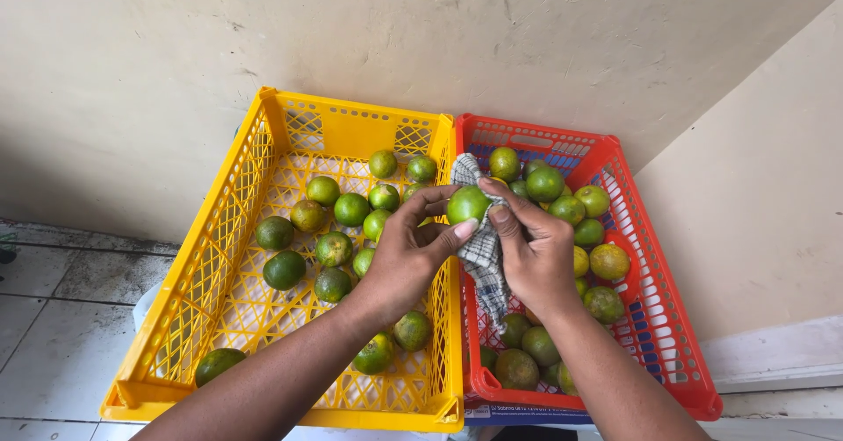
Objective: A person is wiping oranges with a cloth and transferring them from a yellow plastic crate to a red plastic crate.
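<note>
A round green citrus fruit (467, 204) sits pinched between both hands above the seam of the two crates. The left hand (406, 261) wraps its fingers (421, 197) over the fruit, thumb beneath. The right hand (534, 257) presses a checked grey-white cloth (485, 261) against it. Below stand a yellow plastic lattice crate (219, 257) and a red plastic lattice crate (667, 336), both holding green fruits.

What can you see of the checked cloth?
The cloth is thin woven fabric, white with a dark grey check, crumpled. The right hand grips it; one end pokes up behind the green fruit that both hands hold, and the rest hangs down over the edge where the yellow crate meets the red crate.
</note>
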